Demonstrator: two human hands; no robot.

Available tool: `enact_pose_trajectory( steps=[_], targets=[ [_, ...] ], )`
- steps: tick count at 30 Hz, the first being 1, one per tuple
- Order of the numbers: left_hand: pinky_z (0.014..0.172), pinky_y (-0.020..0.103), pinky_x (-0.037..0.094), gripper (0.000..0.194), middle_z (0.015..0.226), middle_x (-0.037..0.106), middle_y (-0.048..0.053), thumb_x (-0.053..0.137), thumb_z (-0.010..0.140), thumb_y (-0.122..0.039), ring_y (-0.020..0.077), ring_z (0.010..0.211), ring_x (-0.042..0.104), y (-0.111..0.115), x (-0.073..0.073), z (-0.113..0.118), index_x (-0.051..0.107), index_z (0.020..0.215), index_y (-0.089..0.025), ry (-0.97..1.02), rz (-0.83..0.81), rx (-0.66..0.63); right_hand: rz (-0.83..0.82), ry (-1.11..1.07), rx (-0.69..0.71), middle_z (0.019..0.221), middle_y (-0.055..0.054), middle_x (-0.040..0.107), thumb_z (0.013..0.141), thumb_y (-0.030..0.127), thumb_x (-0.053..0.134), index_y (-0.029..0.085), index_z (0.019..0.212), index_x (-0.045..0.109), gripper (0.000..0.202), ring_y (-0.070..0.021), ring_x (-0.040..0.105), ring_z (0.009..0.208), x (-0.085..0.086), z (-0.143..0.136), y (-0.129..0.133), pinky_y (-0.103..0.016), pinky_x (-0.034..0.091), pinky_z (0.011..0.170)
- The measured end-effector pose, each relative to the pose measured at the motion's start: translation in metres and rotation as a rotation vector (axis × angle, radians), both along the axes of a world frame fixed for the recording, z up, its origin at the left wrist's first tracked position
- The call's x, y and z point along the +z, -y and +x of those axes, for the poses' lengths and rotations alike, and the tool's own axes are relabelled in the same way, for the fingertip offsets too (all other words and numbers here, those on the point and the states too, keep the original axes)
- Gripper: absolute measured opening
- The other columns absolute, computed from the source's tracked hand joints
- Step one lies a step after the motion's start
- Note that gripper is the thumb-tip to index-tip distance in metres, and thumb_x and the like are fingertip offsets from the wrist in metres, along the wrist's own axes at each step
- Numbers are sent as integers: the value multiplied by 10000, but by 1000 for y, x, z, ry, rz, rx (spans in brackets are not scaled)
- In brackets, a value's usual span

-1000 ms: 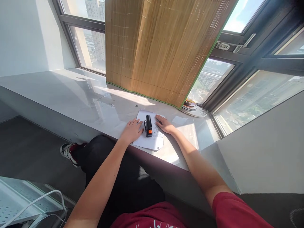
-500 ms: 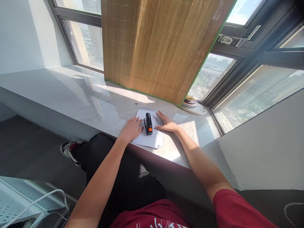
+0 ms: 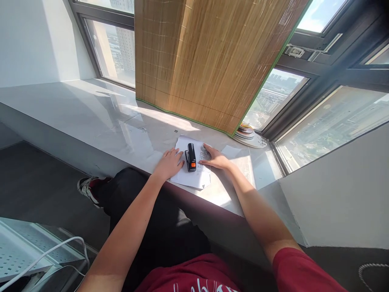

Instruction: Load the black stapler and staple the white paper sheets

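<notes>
A black stapler (image 3: 191,156) with an orange patch at its near end rests on a few white sheets of paper (image 3: 190,181). The right part of the top sheet carries printed or written marks. On the left side of the paper, my left hand (image 3: 169,164) lies flat, fingers apart, its fingertips close to the stapler. Across from it, my right hand (image 3: 216,157) spreads over the paper's right edge, thumb pointing toward the stapler. Neither hand grips anything.
The pale window ledge (image 3: 91,117) ends in a front edge near my legs. A bamboo blind (image 3: 197,61) hangs down to the ledge behind the paper. Round plates or discs (image 3: 251,140) are stacked at the right window corner. A white cable (image 3: 54,247) loops at lower left.
The view has shifted slightly. Both hands, the stapler and the paper keep about the same places relative to one another.
</notes>
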State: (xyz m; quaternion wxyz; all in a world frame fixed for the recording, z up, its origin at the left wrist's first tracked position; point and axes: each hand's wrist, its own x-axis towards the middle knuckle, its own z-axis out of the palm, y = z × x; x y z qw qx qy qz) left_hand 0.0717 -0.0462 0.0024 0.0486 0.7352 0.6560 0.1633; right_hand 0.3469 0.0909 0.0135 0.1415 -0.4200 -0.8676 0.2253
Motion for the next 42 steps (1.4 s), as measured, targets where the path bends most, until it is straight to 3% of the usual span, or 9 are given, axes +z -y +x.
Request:
enact_pose_trajectory(
  steps=[4,7,11,19,24,42],
  targets=[
    [1383,533,262,565,1752,455,177,458,1126,-399,357,1669,358,0,0,-1,544,1632,-162,-2,-4,-7,52,-41,4,1683,-165,550,833,655,876,177,1645,570,991,-413,523,1563,2,-3,4,-546,400,1327],
    [1380,532,269,555,1747,463,168,459,1126,-404,354,1664,365,0,0,-2,550,1626,-181,9,2,-8,97,-85,-55,1502,-114,725,883,569,843,222,1485,730,704,-370,666,1427,4,-7,9,-502,515,1236],
    [1380,543,268,555,1749,460,168,460,1125,-399,356,1667,358,0,-1,-2,548,1627,-179,9,-5,-8,164,-118,-147,1320,-72,819,938,467,767,261,1279,840,405,-327,761,1272,3,-13,12,-477,580,1161],
    [1391,540,246,574,1762,439,174,449,1129,-397,361,1675,344,2,3,0,532,1642,-154,5,-28,-6,229,-164,-206,1113,-78,849,915,408,761,242,1073,866,251,-280,782,1041,-2,-19,12,-422,620,1047],
    [1383,556,269,568,1758,444,176,462,1126,-392,368,1670,353,3,4,-1,545,1636,-157,23,-20,-11,253,-172,-215,1015,-71,829,923,414,717,221,1128,852,313,-246,747,906,-2,-20,12,-387,624,938],
    [1381,526,280,560,1744,465,176,482,1126,-389,354,1668,361,4,5,-1,563,1634,-167,17,-5,-14,315,-333,-169,831,-59,776,826,245,856,206,892,877,80,-222,674,746,-8,-23,9,-351,578,776]
  ],
)
